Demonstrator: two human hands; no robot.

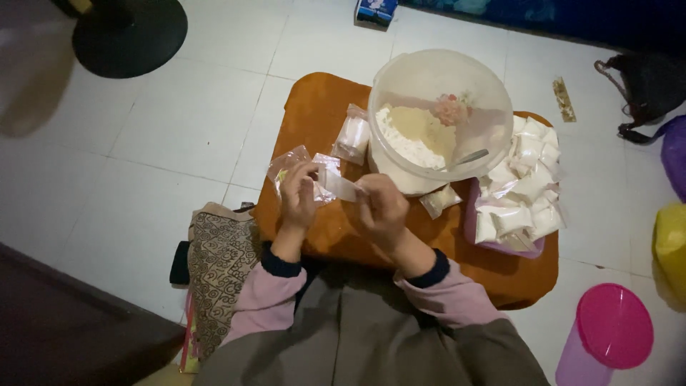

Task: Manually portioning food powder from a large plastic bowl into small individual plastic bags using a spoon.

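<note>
Clear plastic catches what little light there is: a small empty bag is pinched between both hands, held just above the orange table. The left hand has its fingers curled close, thumb and fingertips nipping the bag's left end along with a loose bunch of more clear bags; how many are in that bunch I cannot tell. The right hand is half closed, fingertips clamped on the bag's right end. The bag's long axis runs side to side, tilted slightly down toward the right hand.

Beyond the hands stands one big translucent bucket with white flour heaped inside and one metal spoon lying against the rim. Two filled little packets rest against the bucket, one to its left and one at its foot. To the right, one pink tray carries a heap of filled white packets, too jumbled to count. One pink-lidded jar sits on the tiled floor, well apart from the hands, and a patterned cloth lies by the left sleeve.
</note>
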